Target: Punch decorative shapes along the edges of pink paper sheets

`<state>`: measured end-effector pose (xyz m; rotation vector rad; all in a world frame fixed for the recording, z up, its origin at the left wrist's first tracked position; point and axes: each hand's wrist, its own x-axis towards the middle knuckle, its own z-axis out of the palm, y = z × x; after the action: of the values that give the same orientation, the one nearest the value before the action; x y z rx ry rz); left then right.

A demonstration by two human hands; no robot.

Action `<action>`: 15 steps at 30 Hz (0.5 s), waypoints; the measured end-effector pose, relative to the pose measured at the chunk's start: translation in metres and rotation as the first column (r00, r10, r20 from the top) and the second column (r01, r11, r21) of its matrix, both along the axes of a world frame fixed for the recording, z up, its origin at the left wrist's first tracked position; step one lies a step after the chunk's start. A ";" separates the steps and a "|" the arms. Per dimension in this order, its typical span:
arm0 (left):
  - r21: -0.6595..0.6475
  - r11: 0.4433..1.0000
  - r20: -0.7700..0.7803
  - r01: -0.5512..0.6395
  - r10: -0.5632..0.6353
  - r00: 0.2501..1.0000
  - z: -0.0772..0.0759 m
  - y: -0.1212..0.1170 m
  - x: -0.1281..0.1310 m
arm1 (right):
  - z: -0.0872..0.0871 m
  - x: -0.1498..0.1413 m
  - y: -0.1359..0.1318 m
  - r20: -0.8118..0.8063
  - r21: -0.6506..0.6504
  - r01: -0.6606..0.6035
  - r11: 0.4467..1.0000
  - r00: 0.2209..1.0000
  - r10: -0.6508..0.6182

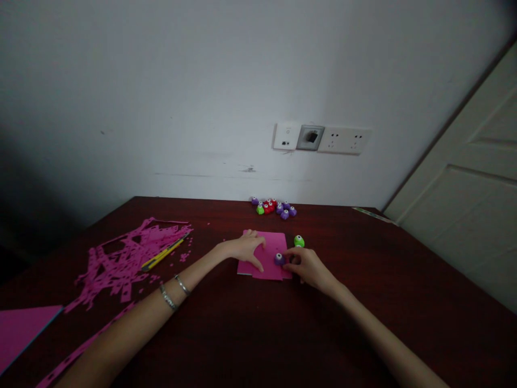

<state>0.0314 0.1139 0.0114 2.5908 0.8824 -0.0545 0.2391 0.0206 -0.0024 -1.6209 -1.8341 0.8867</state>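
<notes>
A small stack of pink paper sheets [271, 245] lies in the middle of the dark table, edges slightly out of line. My left hand [245, 249] rests on its left side, thumb and fingers spread. On the right part of the paper sits a purple craft punch [279, 259] with a white top. The thumb and fingertips of my right hand [309, 267] close on its right side. Just behind that hand stands a green craft punch [299, 241], partly hidden by the fingers.
Several purple, red and green punches [285, 214] cluster near the wall. At left lie punched pink paper scraps [133, 245], a yellow utility knife [163, 255] and a larger pink sheet [26, 328]. A thin strip [375, 215] lies far right. Wall sockets [343, 140] are above.
</notes>
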 end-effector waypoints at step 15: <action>-0.001 1.000 0.058 -0.023 0.023 0.998 0.000 0.000 -0.001 | 0.005 0.003 0.001 0.015 -0.012 0.048 0.999 0.999 -0.048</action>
<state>0.0300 0.1140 0.0118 2.5674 0.8914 0.0263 0.2423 0.0214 0.0029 -1.6760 -1.7954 0.8687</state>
